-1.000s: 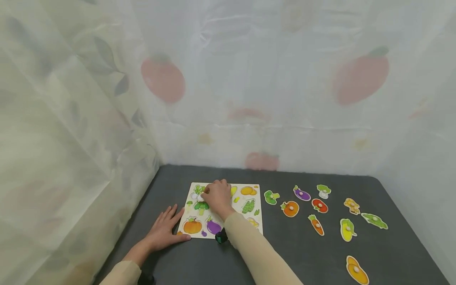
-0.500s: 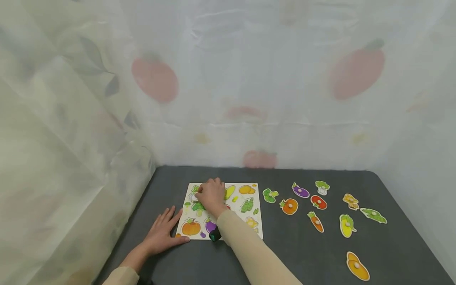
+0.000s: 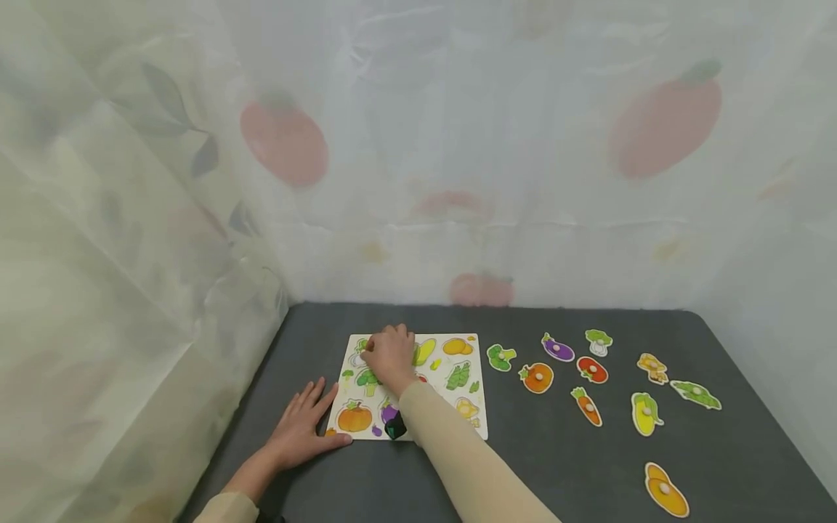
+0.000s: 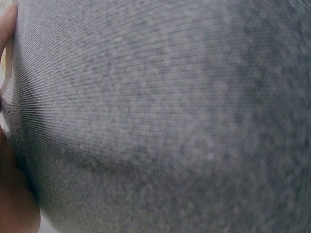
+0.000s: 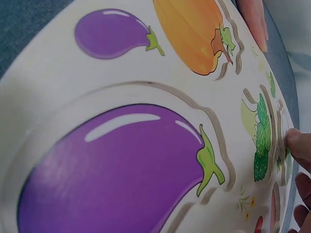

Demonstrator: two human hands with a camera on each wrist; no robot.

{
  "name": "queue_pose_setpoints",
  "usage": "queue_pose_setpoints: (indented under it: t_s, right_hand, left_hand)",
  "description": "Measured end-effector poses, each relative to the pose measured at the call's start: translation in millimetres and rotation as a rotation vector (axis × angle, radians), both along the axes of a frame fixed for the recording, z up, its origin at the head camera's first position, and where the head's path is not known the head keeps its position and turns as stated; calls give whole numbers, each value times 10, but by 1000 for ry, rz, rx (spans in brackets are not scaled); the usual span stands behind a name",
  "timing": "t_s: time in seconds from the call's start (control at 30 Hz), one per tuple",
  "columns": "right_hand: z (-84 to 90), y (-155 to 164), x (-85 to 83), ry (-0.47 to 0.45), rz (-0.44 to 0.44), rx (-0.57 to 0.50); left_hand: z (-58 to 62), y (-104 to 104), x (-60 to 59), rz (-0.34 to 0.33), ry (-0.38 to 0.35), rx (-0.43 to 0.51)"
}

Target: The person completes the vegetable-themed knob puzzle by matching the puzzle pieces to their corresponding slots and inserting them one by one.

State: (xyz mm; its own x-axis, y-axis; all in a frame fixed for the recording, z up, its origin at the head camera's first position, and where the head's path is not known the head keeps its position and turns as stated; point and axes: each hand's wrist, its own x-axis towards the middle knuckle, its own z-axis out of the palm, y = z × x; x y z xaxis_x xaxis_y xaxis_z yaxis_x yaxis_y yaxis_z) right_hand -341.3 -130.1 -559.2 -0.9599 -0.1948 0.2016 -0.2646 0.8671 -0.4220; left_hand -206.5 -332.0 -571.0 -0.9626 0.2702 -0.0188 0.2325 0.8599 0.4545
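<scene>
The puzzle board [image 3: 418,418], printed with vegetables, lies flat on the table. My right hand [image 3: 392,359] is over its upper left part. The fingers are curled and pinch at a white-and-green puzzle piece [image 3: 357,359], which the hand partly hides. In the right wrist view the thumb [image 5: 295,141] is low over a recess near the board's far edge, and an eggplant picture [image 5: 112,170] fills the foreground. My left hand [image 3: 297,428] rests spread on the table, its fingertips and thumb touching the board's left edge and lower left corner.
Several knobbed vegetable pieces lie to the right of the board: a broccoli [image 3: 500,357], a pumpkin [image 3: 536,378], an eggplant [image 3: 558,348], a tomato [image 3: 592,370], a carrot [image 3: 586,407], and others. A pale curtain [image 3: 484,181] hangs behind the dark table [image 3: 523,465].
My right hand has shifted slightly left and settled at the board's upper left corner. My left hand stays in place. The head view has tilted a little.
</scene>
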Motion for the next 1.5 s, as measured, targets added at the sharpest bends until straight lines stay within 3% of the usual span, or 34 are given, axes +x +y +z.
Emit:
queue_pose_setpoints:
  t_s: [0.23,0.77,0.87,1.17,1.5]
  right_hand:
    - [19,-20,-16,10,9,-13]
    - [43,-48,-5,12,15,6]
    - [45,-45,5,7,19,15]
    - [42,-6,-6,-9,55,21]
    - [393,541,-64,-28,114,-129]
  left_hand:
    - [8,10,-14,19,-48,-35]
    - [-108,-49,-34,7,7,-8]
    - [-84,-34,-29,21,-19,-22]
    - [2,17,31,23,-8,-12]
    - [-11,11,16,20,-25,-42]
